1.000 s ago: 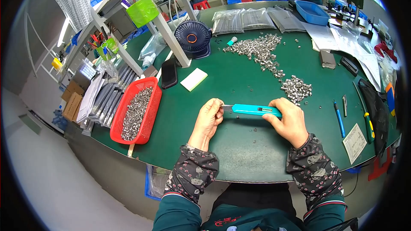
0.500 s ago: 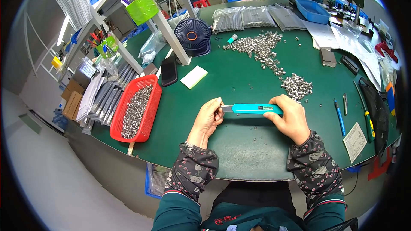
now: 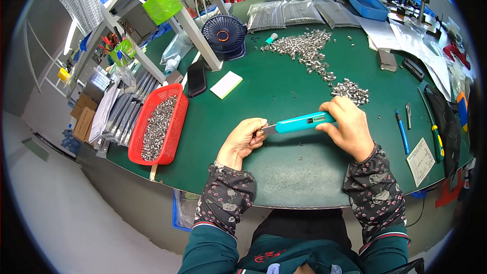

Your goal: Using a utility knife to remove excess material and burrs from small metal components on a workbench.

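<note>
A turquoise utility knife [image 3: 302, 122] is gripped at its handle by my right hand [image 3: 350, 128], thumb below and fingers above. Its blade [image 3: 270, 130] points left and meets the fingertips of my left hand [image 3: 239, 143]. Those fingers are closed in a pinch around a small metal part [image 3: 262, 132], mostly hidden by them. Beyond the knife, a small heap of silver metal pieces [image 3: 350, 92] lies on the green table, trailing back into a larger heap [image 3: 304, 49]. At the left, a red plastic basket [image 3: 177, 131] holds many similar metal pieces [image 3: 160, 129].
A phone [image 3: 197, 78], a notepad [image 3: 226, 84] and a dark blue fan [image 3: 223, 35] stand at the back left beside a white shelf post [image 3: 195, 35]. To the right lie a blue pen [image 3: 402, 132], a paper slip [image 3: 420, 162] and a screwdriver-like tool [image 3: 437, 142]. Plastic-wrapped bundles [image 3: 303, 12] line the back.
The knife has tilted so that its handle end is higher, and its handle has turned in my right hand. My left hand keeps its pinch. The whole view has shifted slightly.
</note>
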Tool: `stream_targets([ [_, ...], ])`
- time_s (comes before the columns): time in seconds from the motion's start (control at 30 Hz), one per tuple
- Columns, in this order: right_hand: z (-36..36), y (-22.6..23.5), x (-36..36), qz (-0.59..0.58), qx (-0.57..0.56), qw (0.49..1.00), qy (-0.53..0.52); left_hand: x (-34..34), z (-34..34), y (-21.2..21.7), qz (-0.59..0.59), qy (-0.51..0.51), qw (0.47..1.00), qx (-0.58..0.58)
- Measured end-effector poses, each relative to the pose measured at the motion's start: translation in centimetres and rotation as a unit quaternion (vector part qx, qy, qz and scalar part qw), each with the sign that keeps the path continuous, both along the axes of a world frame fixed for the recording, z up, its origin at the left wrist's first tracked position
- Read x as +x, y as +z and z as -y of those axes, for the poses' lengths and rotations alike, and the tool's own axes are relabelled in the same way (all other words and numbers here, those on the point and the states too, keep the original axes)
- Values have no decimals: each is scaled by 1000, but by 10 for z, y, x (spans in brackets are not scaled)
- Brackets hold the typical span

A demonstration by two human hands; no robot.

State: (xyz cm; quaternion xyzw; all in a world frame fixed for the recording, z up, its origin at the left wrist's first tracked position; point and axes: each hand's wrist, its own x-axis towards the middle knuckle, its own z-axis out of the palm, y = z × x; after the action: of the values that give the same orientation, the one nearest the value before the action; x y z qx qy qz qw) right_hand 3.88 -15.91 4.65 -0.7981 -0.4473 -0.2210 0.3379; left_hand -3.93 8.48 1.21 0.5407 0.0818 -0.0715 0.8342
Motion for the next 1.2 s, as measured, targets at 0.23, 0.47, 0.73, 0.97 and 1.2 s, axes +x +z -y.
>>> stream_targets([
  [0.23,3,6,-1,62,2,998,-6,-1,1,-1,-23,-30,999,37],
  [0.47,-1,10,-3,158,17,987,-30,1,2,-1,-37,-32,998,44],
  [0.73,-3,6,-4,104,59,991,-65,4,5,1,29,126,992,-4],
  [0.97,-1,-9,-3,-132,36,989,-48,5,0,-7,155,106,976,-114],
  [1.2,-3,-10,-2,-234,3,972,-15,6,2,-6,175,107,973,-107],
])
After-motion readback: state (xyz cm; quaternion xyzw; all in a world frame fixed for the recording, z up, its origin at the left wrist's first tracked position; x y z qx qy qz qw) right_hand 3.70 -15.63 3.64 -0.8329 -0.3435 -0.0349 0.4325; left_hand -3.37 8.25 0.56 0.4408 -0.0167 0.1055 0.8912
